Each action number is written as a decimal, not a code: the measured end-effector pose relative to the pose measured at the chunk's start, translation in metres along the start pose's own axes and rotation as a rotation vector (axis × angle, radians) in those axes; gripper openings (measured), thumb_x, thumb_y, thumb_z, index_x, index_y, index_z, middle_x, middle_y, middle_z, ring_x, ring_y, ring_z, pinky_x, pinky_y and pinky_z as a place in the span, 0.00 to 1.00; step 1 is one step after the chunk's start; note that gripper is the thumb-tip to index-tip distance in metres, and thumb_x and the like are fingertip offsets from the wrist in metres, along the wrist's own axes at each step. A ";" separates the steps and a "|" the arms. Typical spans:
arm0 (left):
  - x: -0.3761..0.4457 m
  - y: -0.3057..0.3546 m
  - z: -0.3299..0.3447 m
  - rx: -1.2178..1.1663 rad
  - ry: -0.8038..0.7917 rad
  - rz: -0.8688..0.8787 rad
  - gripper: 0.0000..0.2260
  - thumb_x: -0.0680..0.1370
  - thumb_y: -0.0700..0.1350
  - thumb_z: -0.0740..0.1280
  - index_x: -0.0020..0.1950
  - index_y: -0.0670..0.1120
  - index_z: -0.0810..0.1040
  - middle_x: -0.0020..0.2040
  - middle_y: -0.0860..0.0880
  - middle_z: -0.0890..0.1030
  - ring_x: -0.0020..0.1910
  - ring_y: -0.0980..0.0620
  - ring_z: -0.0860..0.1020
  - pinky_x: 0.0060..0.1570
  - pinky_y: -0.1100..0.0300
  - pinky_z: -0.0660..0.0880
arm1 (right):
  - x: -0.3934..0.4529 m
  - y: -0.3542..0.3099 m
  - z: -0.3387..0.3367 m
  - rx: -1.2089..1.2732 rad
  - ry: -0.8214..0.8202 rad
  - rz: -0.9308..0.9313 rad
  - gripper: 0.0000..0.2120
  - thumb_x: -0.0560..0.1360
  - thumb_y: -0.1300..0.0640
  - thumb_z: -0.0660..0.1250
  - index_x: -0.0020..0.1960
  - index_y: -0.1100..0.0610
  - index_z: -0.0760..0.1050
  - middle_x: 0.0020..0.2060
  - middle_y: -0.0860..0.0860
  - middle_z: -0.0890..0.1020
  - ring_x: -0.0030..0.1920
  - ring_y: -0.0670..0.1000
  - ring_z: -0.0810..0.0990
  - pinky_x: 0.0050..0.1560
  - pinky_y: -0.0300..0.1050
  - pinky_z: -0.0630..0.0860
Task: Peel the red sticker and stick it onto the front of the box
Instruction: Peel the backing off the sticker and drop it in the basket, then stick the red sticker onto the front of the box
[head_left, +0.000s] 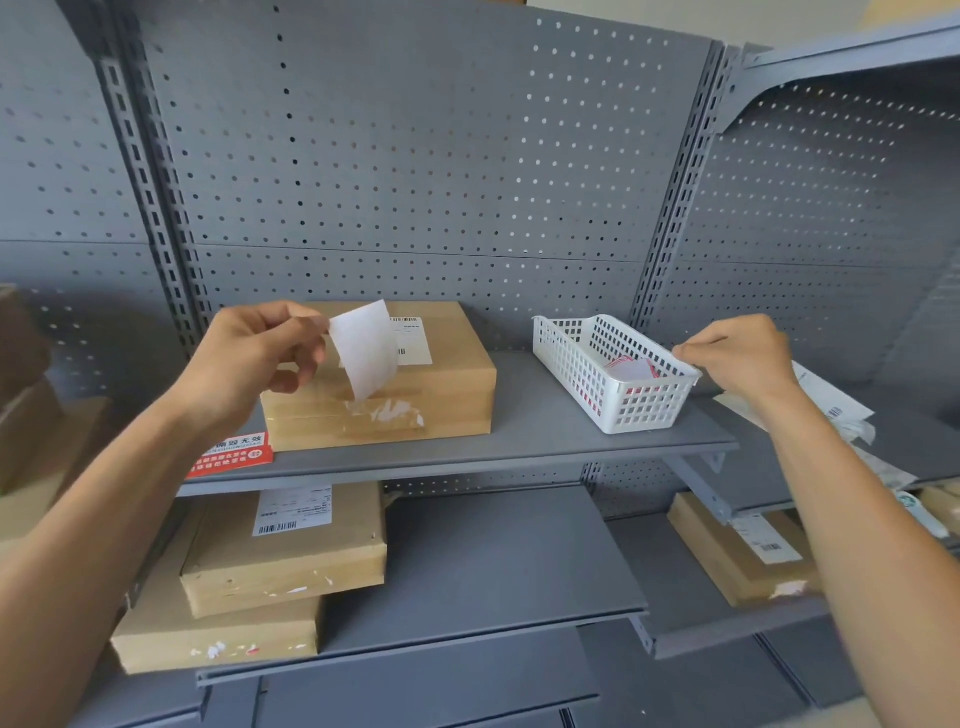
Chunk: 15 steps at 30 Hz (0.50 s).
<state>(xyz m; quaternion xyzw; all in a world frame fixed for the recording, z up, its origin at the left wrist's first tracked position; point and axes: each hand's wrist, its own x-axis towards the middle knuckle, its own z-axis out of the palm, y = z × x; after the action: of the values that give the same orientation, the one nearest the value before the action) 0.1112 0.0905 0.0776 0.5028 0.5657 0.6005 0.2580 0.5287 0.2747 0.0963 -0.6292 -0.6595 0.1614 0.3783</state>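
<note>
A brown cardboard box (410, 384) with a white shipping label lies on the upper grey shelf (545, 421). Clear tape and white scraps mark its front face. My left hand (249, 358) pinches a white backing paper (366, 351) in front of the box's top. A red sticker (234, 454) with white print appears stuck near my left wrist, by the box's front left corner. My right hand (737, 358) has its fingers closed at the right rim of a white slotted basket (613, 374), which holds more red and white stickers; whether it pinches anything is hidden.
Two stacked cardboard boxes (270, 566) lie on the lower shelf at left, another box (737, 551) at lower right. Papers (831, 405) lie on the right-hand shelf. A grey pegboard wall (415, 156) stands behind. More boxes sit at far left.
</note>
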 end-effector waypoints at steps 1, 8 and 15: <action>0.000 0.001 0.001 0.003 0.008 -0.001 0.15 0.83 0.41 0.66 0.37 0.46 0.84 0.32 0.47 0.80 0.28 0.49 0.73 0.31 0.59 0.67 | -0.001 -0.001 -0.001 0.008 0.017 -0.008 0.06 0.71 0.58 0.78 0.46 0.59 0.87 0.44 0.53 0.87 0.51 0.54 0.84 0.52 0.47 0.77; -0.004 0.010 0.023 0.039 0.289 0.104 0.08 0.80 0.41 0.69 0.42 0.47 0.83 0.29 0.53 0.81 0.27 0.54 0.75 0.31 0.61 0.70 | -0.042 -0.060 0.011 0.223 -0.022 -0.192 0.05 0.75 0.54 0.75 0.48 0.56 0.85 0.39 0.46 0.85 0.39 0.43 0.82 0.37 0.34 0.74; -0.023 0.027 0.066 0.287 0.521 0.460 0.08 0.77 0.47 0.68 0.38 0.48 0.79 0.31 0.57 0.80 0.30 0.58 0.79 0.36 0.62 0.76 | -0.112 -0.156 0.057 0.479 -0.245 -0.416 0.09 0.78 0.52 0.71 0.41 0.54 0.83 0.32 0.46 0.84 0.27 0.39 0.75 0.33 0.30 0.71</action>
<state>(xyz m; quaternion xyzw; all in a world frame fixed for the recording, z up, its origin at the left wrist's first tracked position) 0.1853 0.0923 0.0860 0.4783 0.5628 0.6652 -0.1091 0.3692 0.1588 0.1328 -0.3502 -0.7577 0.3057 0.4580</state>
